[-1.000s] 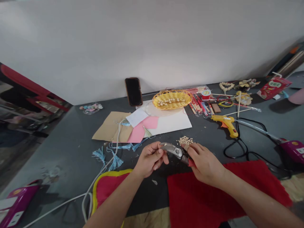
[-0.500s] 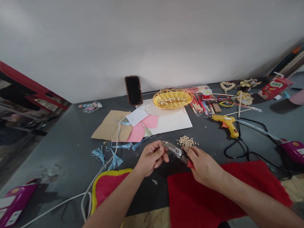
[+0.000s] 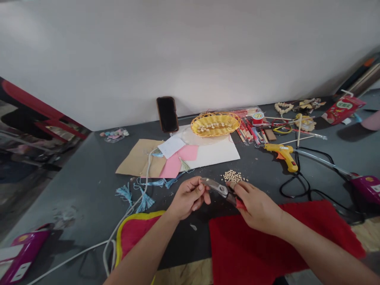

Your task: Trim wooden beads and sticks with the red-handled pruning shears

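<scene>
My left hand [image 3: 188, 199] grips the metal head of a pair of pruning shears [image 3: 215, 187], and the blades point to the left. My right hand [image 3: 257, 208] is shut on the shears near their red handles [image 3: 240, 204], with its fingertips close to the pivot. A small pile of pale wooden beads [image 3: 233, 176] lies on the grey table [image 3: 89, 190], just beyond my right fingers. Below my hands lie a red cloth [image 3: 282, 241] and a red piece with a yellow border [image 3: 135, 237].
Blue tassels [image 3: 144, 202] and a white cord [image 3: 124, 221] lie left of my hands. Farther back are papers [image 3: 212, 152], a yellow wicker basket [image 3: 215, 124], a phone [image 3: 168, 114] and a yellow glue gun [image 3: 283, 157] with a black cable [image 3: 297, 188].
The view shifts slightly. Both hands stay on the shears in nearly the same position, with no clear change of grip.
</scene>
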Action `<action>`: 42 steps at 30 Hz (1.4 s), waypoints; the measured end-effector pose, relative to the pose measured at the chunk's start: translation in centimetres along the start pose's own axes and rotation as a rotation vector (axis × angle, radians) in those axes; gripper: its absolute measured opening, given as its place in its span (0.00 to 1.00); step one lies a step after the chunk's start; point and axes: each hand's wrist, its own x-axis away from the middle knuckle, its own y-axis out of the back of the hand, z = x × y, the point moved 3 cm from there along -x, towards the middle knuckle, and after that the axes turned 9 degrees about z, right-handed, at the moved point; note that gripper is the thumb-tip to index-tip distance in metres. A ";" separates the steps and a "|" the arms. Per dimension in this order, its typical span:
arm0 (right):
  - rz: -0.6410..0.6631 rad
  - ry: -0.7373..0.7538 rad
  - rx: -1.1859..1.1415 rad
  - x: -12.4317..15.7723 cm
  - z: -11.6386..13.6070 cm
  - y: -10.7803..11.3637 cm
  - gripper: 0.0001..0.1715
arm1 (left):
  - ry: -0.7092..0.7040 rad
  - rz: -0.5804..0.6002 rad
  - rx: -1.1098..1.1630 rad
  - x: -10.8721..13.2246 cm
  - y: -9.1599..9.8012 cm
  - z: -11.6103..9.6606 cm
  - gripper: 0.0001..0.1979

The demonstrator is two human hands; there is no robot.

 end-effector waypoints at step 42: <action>-0.132 -0.029 -0.496 -0.6 -2.1 1.2 0.09 | 0.121 -0.191 -0.009 -0.7 0.0 0.0 0.19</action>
